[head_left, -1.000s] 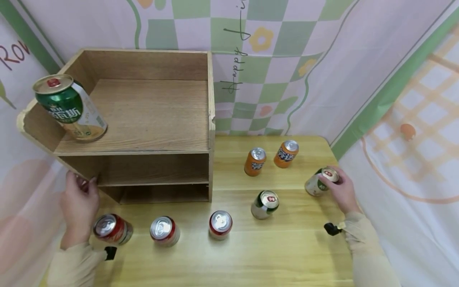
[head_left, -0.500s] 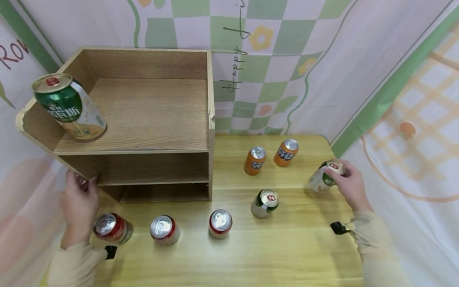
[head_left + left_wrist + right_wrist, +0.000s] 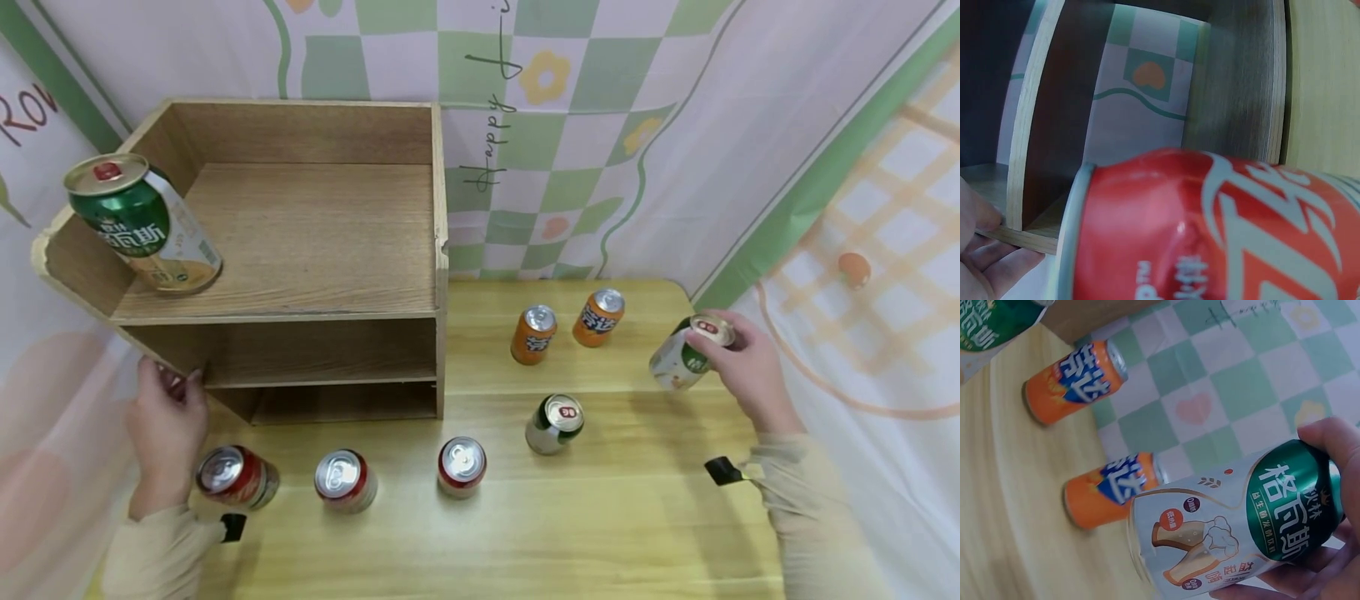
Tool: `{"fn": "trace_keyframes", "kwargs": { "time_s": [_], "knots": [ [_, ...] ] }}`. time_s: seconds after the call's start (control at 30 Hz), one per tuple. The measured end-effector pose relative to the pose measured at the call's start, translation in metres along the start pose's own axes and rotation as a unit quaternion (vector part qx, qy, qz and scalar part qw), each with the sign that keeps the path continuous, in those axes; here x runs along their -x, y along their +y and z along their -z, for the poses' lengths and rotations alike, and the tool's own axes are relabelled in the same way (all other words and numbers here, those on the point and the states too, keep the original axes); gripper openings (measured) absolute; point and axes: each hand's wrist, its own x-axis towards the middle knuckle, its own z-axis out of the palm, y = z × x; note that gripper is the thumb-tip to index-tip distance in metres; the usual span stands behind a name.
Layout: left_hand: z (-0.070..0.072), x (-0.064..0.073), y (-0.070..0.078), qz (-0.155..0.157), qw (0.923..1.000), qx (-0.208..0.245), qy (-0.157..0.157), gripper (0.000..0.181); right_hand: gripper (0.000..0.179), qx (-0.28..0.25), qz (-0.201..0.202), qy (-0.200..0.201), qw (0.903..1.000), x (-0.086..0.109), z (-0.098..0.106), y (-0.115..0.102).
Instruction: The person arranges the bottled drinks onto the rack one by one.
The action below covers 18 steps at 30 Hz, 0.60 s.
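My right hand [image 3: 753, 375] grips a green-and-white drink can [image 3: 677, 357] near its top, tilted and lifted over the right end of the table. In the right wrist view, thumb and fingers wrap the green end of this can [image 3: 1222, 525]. My left hand [image 3: 167, 433] pinches the side panel of a wooden shelf unit [image 3: 315, 242] at its front left. The left wrist view shows thumb and fingers [image 3: 1007, 262] on either side of the panel's edge. Right beside that hand stands a red cola can [image 3: 238, 478], which fills the lower part of the left wrist view.
A green can [image 3: 142, 225] stands on the shelf's top left. Two red-rimmed cans, one left [image 3: 345, 482] and one right [image 3: 461, 468], stand before the unit. Another green-and-white can [image 3: 553, 425] is mid-table. Behind it are two orange soda cans [image 3: 534, 335]. Patterned cloth [image 3: 570, 150] hangs behind.
My right hand has raised the green-and-white can off the table and carried it slightly right and back. The left hand and the shelf unit have stayed put.
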Motion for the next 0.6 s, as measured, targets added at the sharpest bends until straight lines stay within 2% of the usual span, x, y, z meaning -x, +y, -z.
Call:
{"fn": "trace_keyframes", "kwargs": {
  "time_s": [0.2,0.43,0.6],
  "knots": [
    [0.0,0.0,0.002,0.001,1.0,0.0,-0.001,0.03,0.035,-0.019,0.0,0.008,0.9998,0.003,0.006,-0.022],
    [-0.001,0.0,0.0,-0.001,1.0,0.007,-0.002,0.031,0.032,0.003,0.01,-0.017,0.9998,0.004,0.015,-0.056],
    [0.0,0.001,-0.002,-0.001,1.0,0.003,-0.003,0.031,0.032,0.031,0.017,-0.013,0.9993,0.004,0.019,-0.081]
  ]
}}
